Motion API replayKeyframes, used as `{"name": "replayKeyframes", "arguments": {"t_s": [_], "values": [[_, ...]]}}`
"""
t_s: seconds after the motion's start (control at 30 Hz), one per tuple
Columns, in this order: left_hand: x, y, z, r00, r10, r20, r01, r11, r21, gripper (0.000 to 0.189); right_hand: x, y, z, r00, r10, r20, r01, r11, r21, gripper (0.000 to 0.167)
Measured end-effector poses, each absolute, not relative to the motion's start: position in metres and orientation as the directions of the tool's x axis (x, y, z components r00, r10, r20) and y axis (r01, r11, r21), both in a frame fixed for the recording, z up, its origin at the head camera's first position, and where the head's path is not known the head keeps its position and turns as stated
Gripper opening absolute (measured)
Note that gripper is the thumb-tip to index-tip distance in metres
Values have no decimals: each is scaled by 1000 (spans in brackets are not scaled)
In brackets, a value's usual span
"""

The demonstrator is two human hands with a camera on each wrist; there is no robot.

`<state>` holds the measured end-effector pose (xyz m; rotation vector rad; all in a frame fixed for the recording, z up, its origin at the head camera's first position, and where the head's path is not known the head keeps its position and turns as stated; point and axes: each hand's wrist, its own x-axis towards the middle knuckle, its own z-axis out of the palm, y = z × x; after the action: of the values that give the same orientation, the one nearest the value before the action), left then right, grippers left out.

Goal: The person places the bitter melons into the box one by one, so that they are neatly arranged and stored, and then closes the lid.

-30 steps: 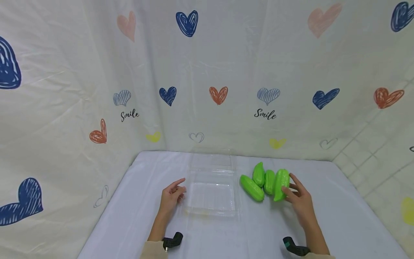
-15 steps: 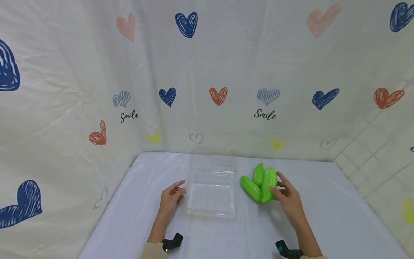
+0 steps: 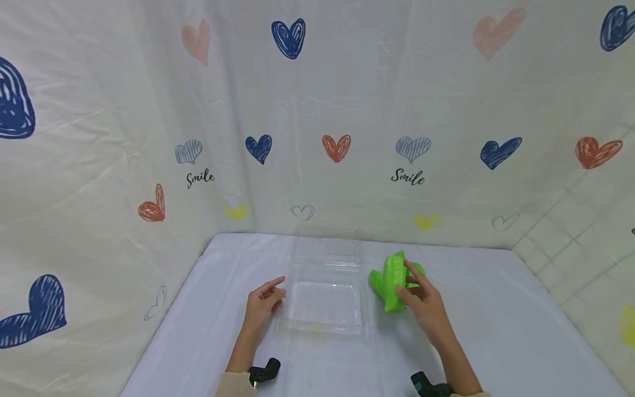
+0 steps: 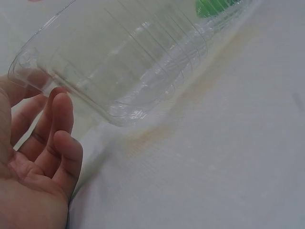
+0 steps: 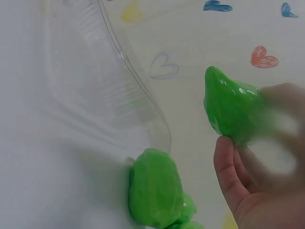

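One glossy, ridged green gourd (image 3: 394,282), at three o'clock from one clear plastic box (image 3: 324,328), is pinched by the right hand (image 3: 428,313), fingers spread to its width; three more gourds (image 3: 377,283) lie partly hidden behind. At the box's nine o'clock, the left hand (image 3: 261,306) bends its fingers loosely; whether they grip it, I cannot tell.

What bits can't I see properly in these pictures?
Head view: the lying green pieces are partly hidden behind the held green piece and the right hand.
Right wrist view: the far part of the held green piece is lost in blur near the fingers.
Left wrist view: the top edge cuts off the clear box and a green patch, so the patch's whole shape doesn't show.
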<state>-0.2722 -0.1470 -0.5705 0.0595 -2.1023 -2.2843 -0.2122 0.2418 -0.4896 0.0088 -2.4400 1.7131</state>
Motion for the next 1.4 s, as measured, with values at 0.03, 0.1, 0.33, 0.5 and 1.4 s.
{"name": "replayKeyframes", "arguments": {"t_s": [0.03, 0.1, 0.33, 0.5, 1.4], "values": [[-272, -147, -570, -999, -54, -3, 2, -80, 997, 41, -212, 239, -488, -988, 85, 128, -92, 342, -935, 67], [-271, -146, -569, -999, -54, -5, -1, -76, 997, 41, -213, 235, -486, -989, 80, 123, -89, 337, -937, 68], [-271, -146, -569, -999, -52, -14, -10, -81, 997, 43, -213, 216, -484, -991, 43, 129, -109, 311, -944, 68], [-271, -145, -570, -999, -47, -16, -11, -99, 995, 44, -215, 201, -485, -992, 11, 127, -119, 287, -951, 68], [-272, -148, -570, -999, -25, 32, 35, -132, 991, 44, -236, 115, -497, -993, -101, 69, -87, 190, -978, 68]]}}
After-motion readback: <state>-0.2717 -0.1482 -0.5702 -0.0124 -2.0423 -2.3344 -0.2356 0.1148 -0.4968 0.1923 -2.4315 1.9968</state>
